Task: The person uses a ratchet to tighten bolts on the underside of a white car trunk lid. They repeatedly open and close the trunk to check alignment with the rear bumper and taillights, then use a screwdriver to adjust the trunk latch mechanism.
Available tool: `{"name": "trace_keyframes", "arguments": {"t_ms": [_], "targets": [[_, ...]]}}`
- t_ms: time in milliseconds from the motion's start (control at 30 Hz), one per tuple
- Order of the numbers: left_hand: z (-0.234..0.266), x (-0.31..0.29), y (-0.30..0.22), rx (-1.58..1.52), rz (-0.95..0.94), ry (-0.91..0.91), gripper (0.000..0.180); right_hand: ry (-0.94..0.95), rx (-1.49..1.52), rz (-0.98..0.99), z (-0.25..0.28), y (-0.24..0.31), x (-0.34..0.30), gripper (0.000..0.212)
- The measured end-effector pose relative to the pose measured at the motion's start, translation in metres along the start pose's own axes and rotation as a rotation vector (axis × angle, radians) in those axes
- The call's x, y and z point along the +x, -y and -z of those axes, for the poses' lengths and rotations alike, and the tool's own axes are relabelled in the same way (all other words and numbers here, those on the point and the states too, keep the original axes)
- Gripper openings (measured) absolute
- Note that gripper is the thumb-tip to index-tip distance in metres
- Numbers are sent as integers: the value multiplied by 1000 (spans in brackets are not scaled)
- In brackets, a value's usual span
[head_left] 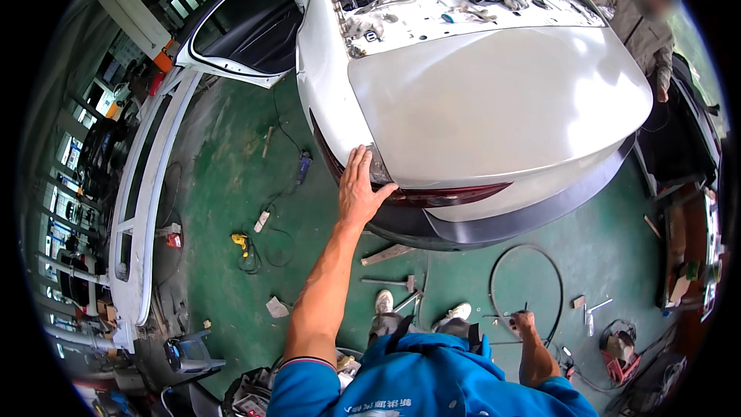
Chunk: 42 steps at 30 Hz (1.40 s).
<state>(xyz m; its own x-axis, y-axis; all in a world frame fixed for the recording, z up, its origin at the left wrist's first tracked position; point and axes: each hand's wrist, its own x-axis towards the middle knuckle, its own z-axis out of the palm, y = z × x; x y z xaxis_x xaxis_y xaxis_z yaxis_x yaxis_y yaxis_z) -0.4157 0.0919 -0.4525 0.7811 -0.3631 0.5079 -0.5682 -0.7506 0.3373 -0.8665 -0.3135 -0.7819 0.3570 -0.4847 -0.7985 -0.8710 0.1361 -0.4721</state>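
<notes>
My left hand (pixel 360 194) lies with its fingers stretched out on the rear left corner of a white car (pixel 330 100). Its fingertips touch a grey bare patch (pixel 378 167) beside the trunk lid (pixel 494 100), and the thumb points across the dark red tail light (pixel 448 195). Low on the right, my right hand (pixel 524 324) is closed around a thin, dark rod-like tool (pixel 499 316); its exact kind is too small to tell. Beneath the lights runs the grey rear bumper (pixel 525 220).
Left of the car, a door (pixel 247 27) hangs open. On the green floor lie a blue power tool (pixel 303 167), a yellow drill (pixel 240 242), a hammer (pixel 390 283), a cable loop (pixel 562 293) and a wooden piece (pixel 386 255). Another person (pixel 644 31) stands at the car's far right.
</notes>
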Motion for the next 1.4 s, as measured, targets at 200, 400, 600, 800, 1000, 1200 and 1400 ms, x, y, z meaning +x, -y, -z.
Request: {"name": "trace_keyframes", "arguments": {"t_ms": [200, 400, 600, 800, 1000, 1200, 1400], "targets": [[-8, -4, 2, -51, -33, -92, 89, 98, 144, 212, -47, 93, -21, 28], [-5, -2, 3, -71, -33, -106, 87, 191, 308, 241, -98, 167, -65, 32], [-6, -4, 11, -93, -40, -140, 88, 162, 375, 368, -99, 227, -94, 32], [-6, -4, 13, -105, -37, -149, 89, 143, 506, 360, -92, 246, -108, 44], [-5, -2, 14, -102, -36, -148, 88, 164, 509, 335, -96, 241, -106, 32], [-4, -1, 12, -100, -24, -156, 91, 184, 504, 267, -101, 223, -98, 29], [-4, 13, -12, -201, 5, -129, 83, 410, 887, 361, -74, 194, -57, 47]]}}
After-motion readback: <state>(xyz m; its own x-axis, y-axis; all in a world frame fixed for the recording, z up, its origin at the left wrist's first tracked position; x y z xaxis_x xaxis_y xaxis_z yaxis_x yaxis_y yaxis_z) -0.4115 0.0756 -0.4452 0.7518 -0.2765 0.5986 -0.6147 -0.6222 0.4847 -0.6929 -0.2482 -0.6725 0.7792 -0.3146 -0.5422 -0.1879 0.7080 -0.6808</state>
